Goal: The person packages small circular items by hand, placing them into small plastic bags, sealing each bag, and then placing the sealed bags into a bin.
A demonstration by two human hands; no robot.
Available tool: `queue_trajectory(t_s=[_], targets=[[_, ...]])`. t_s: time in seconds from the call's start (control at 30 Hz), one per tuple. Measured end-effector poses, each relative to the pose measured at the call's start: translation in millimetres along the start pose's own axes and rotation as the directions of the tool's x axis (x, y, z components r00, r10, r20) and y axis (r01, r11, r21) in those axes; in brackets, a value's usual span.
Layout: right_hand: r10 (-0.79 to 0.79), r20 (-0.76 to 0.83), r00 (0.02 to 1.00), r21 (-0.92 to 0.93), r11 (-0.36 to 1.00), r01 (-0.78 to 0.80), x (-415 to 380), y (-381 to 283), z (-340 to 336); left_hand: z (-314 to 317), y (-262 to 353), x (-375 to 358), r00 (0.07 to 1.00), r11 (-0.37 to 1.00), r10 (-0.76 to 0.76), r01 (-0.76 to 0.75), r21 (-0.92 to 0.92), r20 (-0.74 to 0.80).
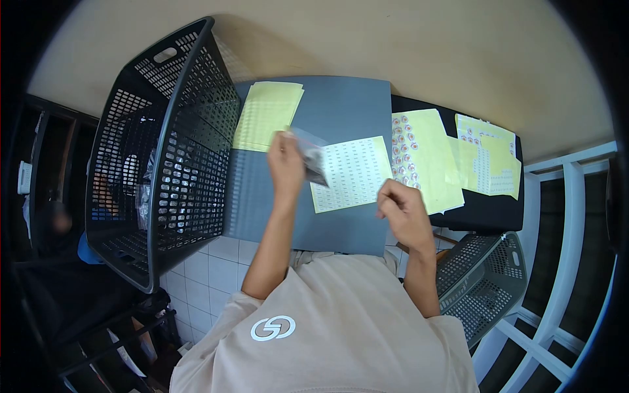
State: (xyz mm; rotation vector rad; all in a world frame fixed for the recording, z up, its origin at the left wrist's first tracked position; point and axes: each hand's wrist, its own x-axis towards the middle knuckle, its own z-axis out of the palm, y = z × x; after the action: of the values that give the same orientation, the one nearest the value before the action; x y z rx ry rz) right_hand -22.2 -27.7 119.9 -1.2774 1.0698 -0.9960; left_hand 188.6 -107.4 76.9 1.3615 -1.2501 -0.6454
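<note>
My left hand [286,160] is closed on the edge of a small clear bag [313,159] with dark contents, held over the grey table [347,105]. Part of the bag overlaps a sheet of small printed labels [356,171] that lies at the table's middle. Near that sheet's right edge is my right hand [404,213], its fingers curled in; whatever they may hold is too small to tell. Yellow sheets [268,111] are stacked at the back left of the table, beyond my left hand.
A large dark basket [164,157] holding clear bags stands at the left. Sheets of round red stickers [422,154] and more label sheets [491,160] lie on a black surface [495,213] at the right. Another basket [485,281] stands low at the right.
</note>
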Motion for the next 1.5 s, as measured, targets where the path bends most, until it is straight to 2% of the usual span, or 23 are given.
queue_trajectory(t_s=[0.07,0.1,0.17,0.2,0.27,0.3,0.37,0.4,0.63,0.67,0.7,0.8,0.97,1.03,1.1,1.17,1.23,1.27,1.33,1.37,1.4,1.43,1.5], targets=[[-0.004,-0.145,0.989,-0.037,0.999,-0.002,-3.0,-1.7,-5.4,-16.3,-19.1,22.9,0.976,0.966,-0.167,0.133,-0.223,-0.143],[-0.005,-0.144,0.99,-0.038,0.999,-0.001,0.7,-0.9,-2.9,-15.2,-15.4,23.5,0.975,0.966,-0.167,0.132,-0.223,-0.144],[-0.113,-0.168,0.979,-0.08,0.992,0.101,10.4,2.1,8.4,-8.4,-6.7,17.0,0.979,0.869,-0.206,0.182,-0.461,-0.001],[-0.1,-0.172,0.98,-0.05,0.994,0.093,15.5,2.5,16.9,-5.3,3.1,11.3,0.978,0.868,-0.207,0.182,-0.462,-0.003],[-0.173,-0.183,0.968,-0.116,0.981,0.154,27.1,5.9,32.8,1.4,25.6,-3.5,0.906,0.658,-0.372,0.41,-0.632,0.2],[-0.188,-0.185,0.964,-0.137,0.977,0.164,31.7,5.5,38.8,3.7,30.8,-8.7,0.905,0.654,-0.372,0.412,-0.634,0.205],[-0.131,-0.116,0.984,-0.044,0.991,0.127,38.6,19.1,41.6,5.8,35.7,-16.0,0.838,0.494,-0.433,0.528,-0.69,0.331],[-0.079,-0.122,0.989,0.009,0.997,0.08,41.4,20.9,41.9,5.8,33.9,-17.5,0.837,0.444,-0.428,0.524,-0.727,0.341],[0.084,-0.074,0.994,0.162,0.984,-0.071,41.1,33.5,52.1,-5.2,18.6,-26.0,0.828,0.499,-0.486,0.525,-0.689,0.279],[0.096,0.042,0.994,0.086,0.991,-0.1,39.6,35.4,48.3,-8.4,10.0,-29.1,0.822,0.5,-0.495,0.535,-0.681,0.281],[0.105,0.036,0.994,0.081,0.991,-0.107,37.9,37.3,49.5,-11.1,1.3,-32.6,0.815,0.501,-0.504,0.545,-0.672,0.285],[0.166,0.213,0.963,0.146,0.969,-0.2,31.4,42.5,52.1,-20.4,-17.5,-46.8,0.802,0.499,-0.522,0.563,-0.659,0.29],[0.085,0.236,0.968,0.167,0.978,-0.126,9.8,81.5,55.0,-29.3,-45.1,-66.4,0.718,0.512,-0.68,0.613,-0.602,0.152],[0.245,0.306,0.92,0.269,0.905,-0.33,0.2,82.3,47.0,-40.8,-61.9,-63.8,0.727,0.51,-0.679,0.566,-0.647,0.101],[0.32,0.233,0.918,0.278,0.883,-0.378,-6.4,88.6,35.6,-51.8,-60.1,-54.9,0.702,0.524,-0.712,0.544,-0.655,0.012],[0.492,0.052,0.869,0.114,0.861,-0.495,-6.6,92.9,15.1,-63.8,-68.6,-52.1,0.692,0.522,-0.718,0.61,-0.597,0.079],[0.461,-0.206,0.863,-0.056,0.875,-0.48,-1.1,85.7,-1.5,-65.4,-67.4,-53.5,0.679,0.524,-0.721,0.666,-0.531,0.139],[0.464,-0.206,0.862,-0.058,0.873,-0.484,1.5,90.7,-11.4,-64.5,-62.2,-52.8,0.646,0.512,-0.746,0.713,-0.479,0.164],[0.272,-0.486,0.831,-0.16,0.906,-0.391,5.5,110.2,-28.9,-63.2,-64.1,-55.0,0.61,0.496,-0.769,0.759,-0.421,0.192],[0.271,-0.489,0.829,-0.162,0.906,-0.391,8.9,117.6,-33.5,-61.4,-72.0,-58.0,0.579,0.495,-0.775,0.805,-0.326,0.252],[0.151,-0.535,0.831,-0.257,0.908,-0.33,13.0,121.5,-36.5,-59.1,-72.6,-57.9,0.542,0.492,-0.782,0.84,-0.228,0.309],[0.027,-0.566,0.824,-0.354,0.895,-0.273,16.2,124.4,-39.1,-52.3,-71.8,-60.6,0.541,0.491,-0.781,0.84,-0.229,0.312],[0.046,-0.601,0.798,-0.353,0.881,-0.316,22.1,130.9,-38.1,-31.2,-66.0,-67.3,0.603,0.533,-0.694,0.797,-0.283,0.393]])
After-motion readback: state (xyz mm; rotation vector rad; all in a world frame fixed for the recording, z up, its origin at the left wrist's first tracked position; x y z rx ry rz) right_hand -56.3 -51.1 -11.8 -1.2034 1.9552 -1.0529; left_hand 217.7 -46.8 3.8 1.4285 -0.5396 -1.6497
